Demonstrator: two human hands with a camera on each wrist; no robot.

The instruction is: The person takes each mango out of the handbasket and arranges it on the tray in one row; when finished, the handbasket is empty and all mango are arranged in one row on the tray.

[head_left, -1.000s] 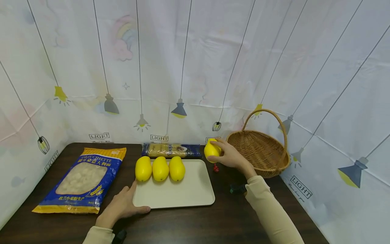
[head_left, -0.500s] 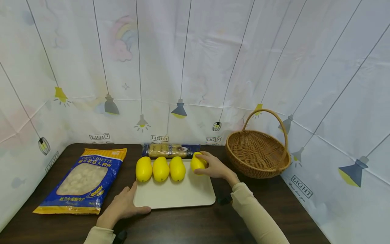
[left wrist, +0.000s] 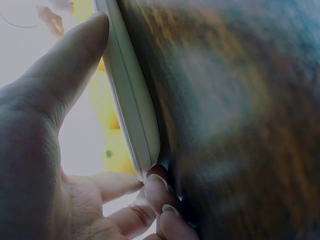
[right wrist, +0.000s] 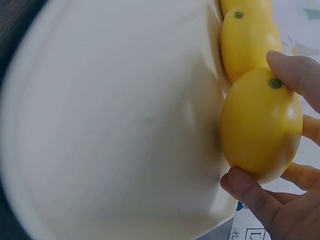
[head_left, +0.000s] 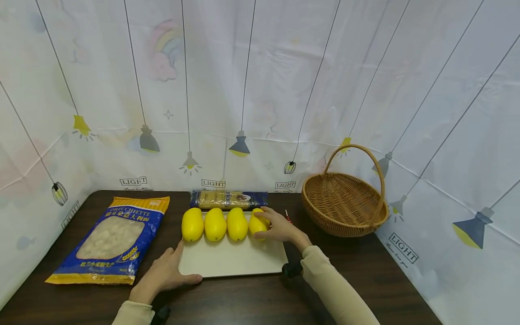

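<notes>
In the head view, my right hand (head_left: 276, 226) holds a yellow mango (head_left: 257, 224) at the back right of a cream tray (head_left: 231, 266). The right wrist view shows thumb and fingers around the mango (right wrist: 260, 125), which has a green stem spot and sits close against its neighbour. Three more mangoes, the middle one (head_left: 215, 225) among them, stand side by side along the tray's back edge. My left hand (head_left: 164, 273) holds the tray's front left corner, thumb along the front edge and fingers at the left side. The left wrist view shows fingertips (left wrist: 157, 187) right at the tray's rim.
A blue and yellow orecchiette bag (head_left: 109, 243) lies at the left. Behind the tray lies a long pasta packet (head_left: 227, 199). A wicker basket (head_left: 345, 203) with a tall handle stands at the right. A printed curtain (head_left: 260, 90) surrounds the dark table (head_left: 227, 302).
My right hand has brought the fourth mango leftward from near the basket onto the tray, next to the other three. My left hand has stayed at the tray's corner.
</notes>
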